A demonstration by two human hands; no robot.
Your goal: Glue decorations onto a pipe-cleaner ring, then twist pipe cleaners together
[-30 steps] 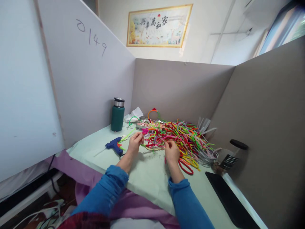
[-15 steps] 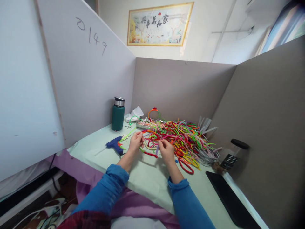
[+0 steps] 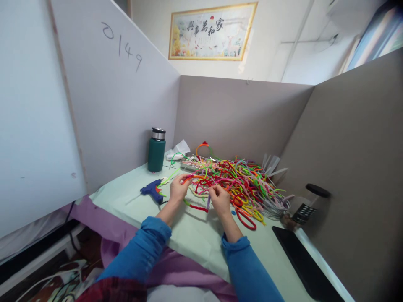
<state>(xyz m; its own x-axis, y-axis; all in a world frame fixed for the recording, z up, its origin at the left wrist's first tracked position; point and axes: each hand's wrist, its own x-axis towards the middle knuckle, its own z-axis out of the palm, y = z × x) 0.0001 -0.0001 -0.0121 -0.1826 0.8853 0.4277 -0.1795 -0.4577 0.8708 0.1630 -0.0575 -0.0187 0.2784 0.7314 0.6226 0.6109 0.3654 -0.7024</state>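
Both of my hands hold a loop of joined pipe cleaners in several colours above the table, with red, green, orange and purple parts. My left hand pinches the loop's left side, where an orange and magenta stretch leaves the fingers. The fingers of my right hand are closed on its right side, by a short purple piece that hangs down. Just beyond the hands lies a big tangled heap of pipe cleaners. A red pipe cleaner loop rests to the right of my right hand.
A blue glue gun lies left of my left hand, with a green bottle behind it. At the right are a black tray-like slab and a clear jar with a black lid. Grey partitions enclose the table.
My left hand has turned slightly and its fingers have shifted along the loop. The right hand stays almost in place, still pinching.
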